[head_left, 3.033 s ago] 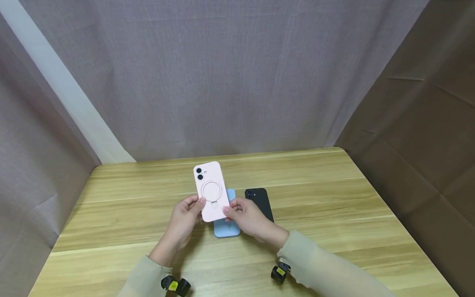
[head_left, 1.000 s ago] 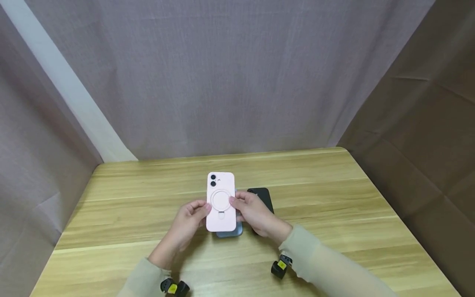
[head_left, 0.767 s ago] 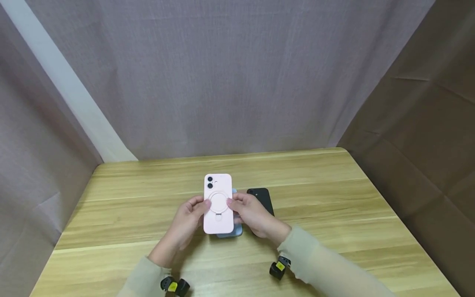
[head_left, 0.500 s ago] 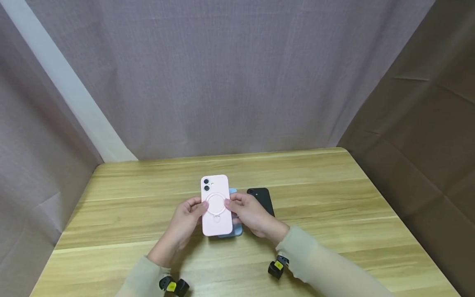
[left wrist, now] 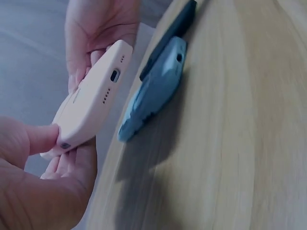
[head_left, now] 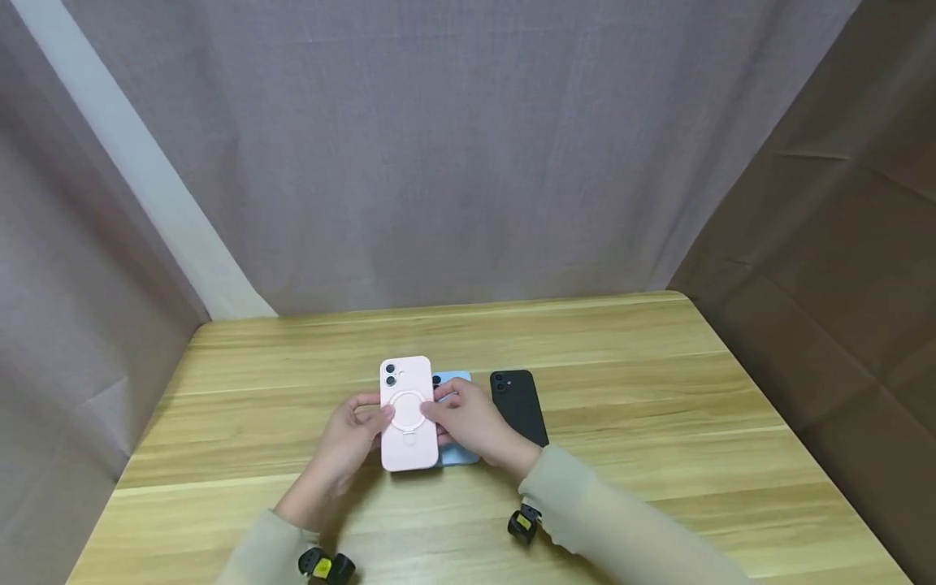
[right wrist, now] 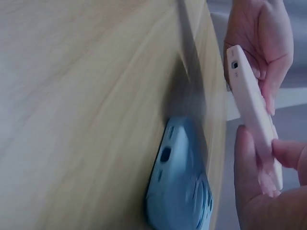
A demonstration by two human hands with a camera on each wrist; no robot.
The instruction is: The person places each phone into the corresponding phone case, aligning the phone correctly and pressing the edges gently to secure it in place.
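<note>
A pink phone case [head_left: 409,451] with two camera openings and a ring on its back is held above the table by both hands. My left hand [head_left: 344,439] grips its left edge, thumb on the back and fingers behind. On the opposite edge my right hand [head_left: 471,418] pinches it the same way. The left wrist view shows the charging port opening on the bottom edge of the pink case [left wrist: 91,100]; whether a phone is inside I cannot tell. Behind and right of it a blue phone case [head_left: 457,455] lies on the table, partly covered by my right hand.
A black phone or phone case [head_left: 519,406] lies on the wooden table [head_left: 658,455], right of the blue one and partly behind my right forearm. Grey cloth [head_left: 468,162] hangs behind the table's far edge, and brown cloth [head_left: 834,268] stands at the right.
Both hands have carried the pink case left and slightly nearer, uncovering more of the blue case and the black one. The right hand's grip moved up from the lower corner to mid-edge.
</note>
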